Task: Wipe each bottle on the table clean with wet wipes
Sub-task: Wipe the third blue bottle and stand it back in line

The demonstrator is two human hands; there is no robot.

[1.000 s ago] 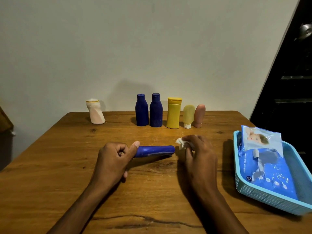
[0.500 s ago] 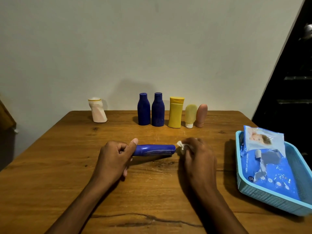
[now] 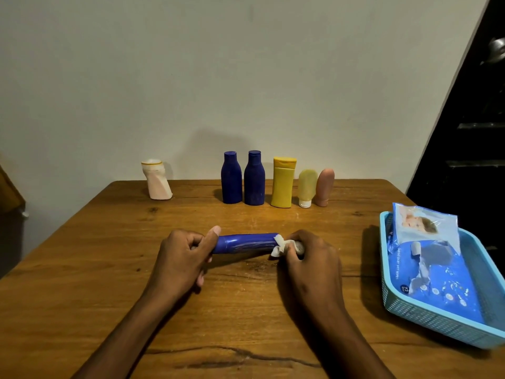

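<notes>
Item in hand: blue bottle (image 3: pixel 244 243), lying sideways, held between the two hands above the table (image 3: pixel 82 269), near its middle.
Left hand (image 3: pixel 180 262): fingers curled round one end of the bottle, thumb laid along the top.
Right hand (image 3: pixel 310 262): fingers closed on a crumpled wet wipe (image 3: pixel 281 247), pressed to the bottle's other end.
Handling: probably light, rigid plastic; glossy, likely slick once damp. Best held at one end so the body stays free for the wipe.
Cap end: hidden in the left hand, so cannot tell if it is shut.
Back row, upright: pale twisted bottle (image 3: pixel 156 179) apart at left; two dark blue bottles (image 3: pixel 243 177), yellow bottle (image 3: pixel 283 182), pale yellow tube (image 3: pixel 307 188), pink tube (image 3: pixel 324 186) standing close together.
Supply: wipes packet (image 3: pixel 434 258) in a light blue basket (image 3: pixel 426 320), at right.
</notes>
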